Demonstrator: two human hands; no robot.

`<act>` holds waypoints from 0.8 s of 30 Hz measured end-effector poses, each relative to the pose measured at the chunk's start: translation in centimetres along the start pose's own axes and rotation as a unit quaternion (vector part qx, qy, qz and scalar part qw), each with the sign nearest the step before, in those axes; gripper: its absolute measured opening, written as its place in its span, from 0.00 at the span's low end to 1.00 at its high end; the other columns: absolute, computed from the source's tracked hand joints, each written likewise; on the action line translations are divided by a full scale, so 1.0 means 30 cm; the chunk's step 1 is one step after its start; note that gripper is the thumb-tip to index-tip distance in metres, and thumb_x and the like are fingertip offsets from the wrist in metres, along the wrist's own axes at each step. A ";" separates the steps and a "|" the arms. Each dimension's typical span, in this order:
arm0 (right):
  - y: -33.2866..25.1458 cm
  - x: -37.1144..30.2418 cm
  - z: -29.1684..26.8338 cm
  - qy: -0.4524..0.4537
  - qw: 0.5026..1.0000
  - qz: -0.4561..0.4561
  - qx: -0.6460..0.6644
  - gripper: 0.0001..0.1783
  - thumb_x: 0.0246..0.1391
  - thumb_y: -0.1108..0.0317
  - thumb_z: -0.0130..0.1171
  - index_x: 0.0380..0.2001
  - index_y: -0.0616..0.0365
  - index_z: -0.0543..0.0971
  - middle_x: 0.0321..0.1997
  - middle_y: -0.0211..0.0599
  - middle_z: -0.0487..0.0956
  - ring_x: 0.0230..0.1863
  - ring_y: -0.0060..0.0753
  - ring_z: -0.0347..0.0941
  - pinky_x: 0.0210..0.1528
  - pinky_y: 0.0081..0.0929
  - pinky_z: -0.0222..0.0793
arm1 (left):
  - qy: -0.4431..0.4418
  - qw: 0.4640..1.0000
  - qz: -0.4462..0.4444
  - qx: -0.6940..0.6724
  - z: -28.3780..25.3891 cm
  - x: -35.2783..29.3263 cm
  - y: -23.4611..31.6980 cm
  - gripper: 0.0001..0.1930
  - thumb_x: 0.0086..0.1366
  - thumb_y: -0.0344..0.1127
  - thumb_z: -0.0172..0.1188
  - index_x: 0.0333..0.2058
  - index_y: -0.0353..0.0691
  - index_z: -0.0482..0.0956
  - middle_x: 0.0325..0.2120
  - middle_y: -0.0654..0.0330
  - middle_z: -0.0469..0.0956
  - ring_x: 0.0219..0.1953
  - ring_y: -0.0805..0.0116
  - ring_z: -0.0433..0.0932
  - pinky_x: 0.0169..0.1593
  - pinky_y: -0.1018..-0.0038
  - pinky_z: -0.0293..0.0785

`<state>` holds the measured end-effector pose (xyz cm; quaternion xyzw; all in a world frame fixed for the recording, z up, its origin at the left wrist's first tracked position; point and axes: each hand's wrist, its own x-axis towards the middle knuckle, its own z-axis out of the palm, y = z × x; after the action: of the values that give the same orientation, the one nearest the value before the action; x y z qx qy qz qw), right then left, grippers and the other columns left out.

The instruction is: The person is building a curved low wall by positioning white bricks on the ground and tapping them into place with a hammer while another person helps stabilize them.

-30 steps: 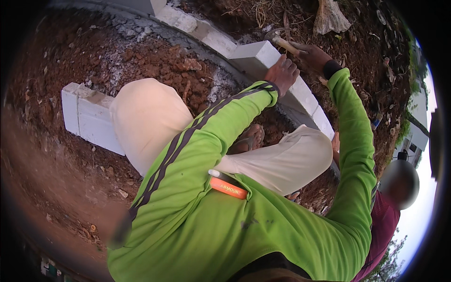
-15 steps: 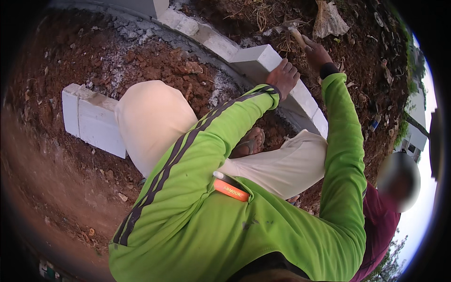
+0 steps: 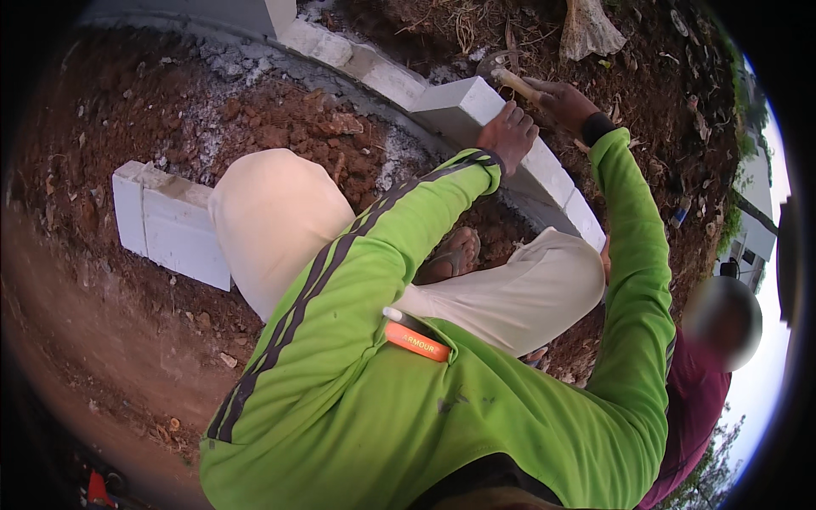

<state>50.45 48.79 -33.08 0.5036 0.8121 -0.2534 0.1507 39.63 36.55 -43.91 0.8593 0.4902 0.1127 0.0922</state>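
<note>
My left hand (image 3: pixel 508 138) lies bent over the top edge of a white curb block (image 3: pixel 463 102), its fingers curled against it. In my right hand (image 3: pixel 568 104) is a tool with a pale wooden handle (image 3: pixel 517 84). The handle points left, and a grey metal head (image 3: pixel 490 65) shows at its far end, just above the block's far corner; its exact shape is unclear. The fingers of the right hand are wrapped round the handle. The block stands in a curved line with another white block (image 3: pixel 582 217) nearer my right knee.
Lower white pieces (image 3: pixel 382 75) and a tall block (image 3: pixel 246 13) continue the row at the far left. Another white block (image 3: pixel 183 223) lies on red soil beside my left knee. A crumpled sack (image 3: pixel 591 32) lies at the far right. A person in maroon (image 3: pixel 693 408) is close on my right.
My right hand has swung the tool leftward and turned it, bringing its head over the block's far edge. My left hand stays on the block, hardly moved.
</note>
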 end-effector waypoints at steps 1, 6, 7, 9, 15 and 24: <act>0.215 0.048 0.044 0.118 0.982 -0.131 -0.074 0.27 0.65 0.59 0.48 0.67 0.43 0.69 0.37 0.41 0.80 0.35 0.31 0.76 0.40 0.28 0.74 | 0.014 1.000 0.018 0.002 -0.023 0.023 0.012 0.36 0.51 0.45 0.67 0.60 0.42 0.68 0.53 0.56 0.70 0.64 0.59 0.64 0.73 0.60 0.44; 0.100 0.032 0.128 -0.047 0.993 0.003 0.112 0.25 0.69 0.64 0.47 0.68 0.45 0.69 0.37 0.31 0.79 0.33 0.22 0.71 0.39 0.24 0.72 | 0.017 1.000 0.000 -0.005 0.022 -0.011 -0.008 0.36 0.51 0.44 0.68 0.58 0.43 0.69 0.53 0.57 0.71 0.64 0.58 0.63 0.73 0.59 0.45; 0.011 0.001 0.062 -0.088 0.984 0.071 0.136 0.25 0.69 0.64 0.47 0.68 0.46 0.69 0.39 0.33 0.80 0.35 0.25 0.73 0.42 0.25 0.73 | 0.018 1.000 -0.005 -0.010 0.034 -0.019 0.002 0.36 0.50 0.44 0.69 0.58 0.43 0.69 0.53 0.57 0.71 0.64 0.58 0.63 0.73 0.59 0.45; 0.028 -0.058 0.011 -0.100 0.971 0.154 0.152 0.26 0.68 0.63 0.47 0.68 0.47 0.68 0.42 0.38 0.82 0.38 0.30 0.75 0.47 0.28 0.73 | 0.032 0.999 0.007 -0.020 0.032 0.006 0.024 0.37 0.49 0.45 0.71 0.58 0.43 0.69 0.53 0.57 0.71 0.64 0.57 0.63 0.73 0.59 0.46; 0.262 -0.298 -0.137 0.149 0.976 0.161 -0.009 0.26 0.65 0.59 0.47 0.67 0.40 0.70 0.38 0.48 0.83 0.34 0.41 0.79 0.43 0.37 0.74 | 0.117 0.991 0.015 -0.063 0.023 0.017 -0.012 0.27 0.49 0.36 0.68 0.49 0.41 0.72 0.44 0.57 0.72 0.55 0.58 0.68 0.70 0.60 0.51; 0.511 -0.624 -0.008 -0.084 0.979 0.082 -0.167 0.24 0.66 0.64 0.45 0.65 0.45 0.71 0.43 0.49 0.83 0.41 0.47 0.81 0.47 0.40 0.76 | 0.061 0.994 0.023 -0.089 -0.024 0.025 0.021 0.40 0.43 0.46 0.77 0.56 0.44 0.70 0.47 0.59 0.71 0.58 0.59 0.67 0.72 0.58 0.51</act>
<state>72.53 40.63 -27.49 0.5129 0.7834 -0.1429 0.3206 40.30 36.91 -42.98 0.8500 0.4634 0.2104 0.1358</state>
